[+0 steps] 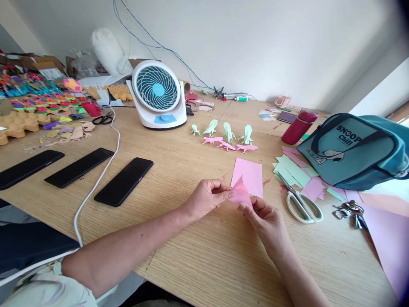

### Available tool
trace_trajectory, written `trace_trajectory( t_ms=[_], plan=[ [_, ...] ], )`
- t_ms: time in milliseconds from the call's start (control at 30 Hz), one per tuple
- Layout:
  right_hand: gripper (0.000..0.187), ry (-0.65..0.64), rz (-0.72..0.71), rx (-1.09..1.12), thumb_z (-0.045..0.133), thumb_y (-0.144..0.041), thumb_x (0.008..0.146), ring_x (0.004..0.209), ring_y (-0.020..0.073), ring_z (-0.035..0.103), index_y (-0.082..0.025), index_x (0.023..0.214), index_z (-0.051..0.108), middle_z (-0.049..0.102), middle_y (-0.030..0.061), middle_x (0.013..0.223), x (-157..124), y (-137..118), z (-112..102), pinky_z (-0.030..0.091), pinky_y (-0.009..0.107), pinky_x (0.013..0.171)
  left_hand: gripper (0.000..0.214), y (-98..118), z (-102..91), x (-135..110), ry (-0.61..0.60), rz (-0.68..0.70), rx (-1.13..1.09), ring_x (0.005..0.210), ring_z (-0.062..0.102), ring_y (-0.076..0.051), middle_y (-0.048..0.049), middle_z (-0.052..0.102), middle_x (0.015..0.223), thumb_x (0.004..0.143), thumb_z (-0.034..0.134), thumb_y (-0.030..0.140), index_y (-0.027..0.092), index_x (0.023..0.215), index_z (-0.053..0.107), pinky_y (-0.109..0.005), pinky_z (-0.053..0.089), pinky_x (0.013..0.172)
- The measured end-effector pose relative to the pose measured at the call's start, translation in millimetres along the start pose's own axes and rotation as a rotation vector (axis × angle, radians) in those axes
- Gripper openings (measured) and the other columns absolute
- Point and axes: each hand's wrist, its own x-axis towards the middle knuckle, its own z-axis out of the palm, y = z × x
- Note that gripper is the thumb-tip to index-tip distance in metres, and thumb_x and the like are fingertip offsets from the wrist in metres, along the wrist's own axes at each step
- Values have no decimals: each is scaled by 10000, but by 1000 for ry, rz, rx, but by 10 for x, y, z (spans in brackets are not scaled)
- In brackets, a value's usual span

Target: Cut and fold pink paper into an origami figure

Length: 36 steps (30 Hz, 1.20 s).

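Observation:
Between my two hands is a small piece of folded pink paper [241,194], its pointed corner sticking up. My left hand [209,197] pinches its left edge between thumb and fingers. At the lower right edge, my right hand [263,219] grips the same paper, thumb on the near side. Just behind it a flat pink paper sheet [252,172] lies on the wooden table [179,238]. Farther back stand several folded green paper figures [228,132], with pink paper figures [227,146] lying in front of them.
White-handled scissors [303,204], keys [351,211] and green paper strips [290,170] lie to the right, near a teal bag [354,149] and a red bottle [299,127]. Leftward are a fan [158,96], several black phones [124,181] and a white cable [96,183].

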Motion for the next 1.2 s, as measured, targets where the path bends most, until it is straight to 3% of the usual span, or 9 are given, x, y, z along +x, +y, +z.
trace_trajectory(
  t_ms=[300,467,533,633,733,967,1200],
  plan=[
    [304,29,-10,4,703,-471,795,605,150,511,-189,684,685,643,29,656,-5,40,-9,388,265,568,330,-3,2,2,12,-32,-42,495,435,-49,12,606,689,712,773,426,114,747,670,-189,350,441],
    [220,88,-190,-267,664,-413,835,689,164,492,-210,754,693,621,16,751,-25,-67,-17,370,288,646,253,-1,25,-34,69,88,110,519,438,-58,18,592,642,768,740,363,117,756,682,-192,365,497],
    [201,127,-199,-325,669,-414,832,708,170,486,-219,813,716,627,19,777,-30,-86,-17,366,295,668,232,9,57,-63,88,143,157,550,466,-67,8,611,655,782,732,341,120,733,680,-196,381,535],
    [251,76,-106,-171,661,-458,839,679,169,490,-213,858,714,643,30,768,-20,-47,-1,376,296,638,248,23,109,-104,83,162,183,617,519,-90,-11,643,693,792,727,357,122,728,682,-201,408,584],
    [281,35,-56,12,676,-473,829,685,177,515,-205,745,671,606,21,680,-2,27,15,388,294,629,288,21,136,-125,75,122,185,608,517,-89,-15,646,702,786,730,402,122,735,683,-201,410,575],
    [298,24,-44,16,712,-460,800,652,151,472,-195,668,673,607,14,687,0,-2,-19,359,292,625,324,13,82,-105,-33,14,100,520,469,-68,2,612,693,779,727,440,122,791,670,-192,387,469],
    [295,-56,-13,92,748,-463,752,629,149,477,-193,653,682,608,10,658,16,-56,-50,358,289,604,341,61,30,-72,-122,-65,28,506,465,-63,21,559,618,729,768,443,117,747,671,-188,378,461]
  ],
)
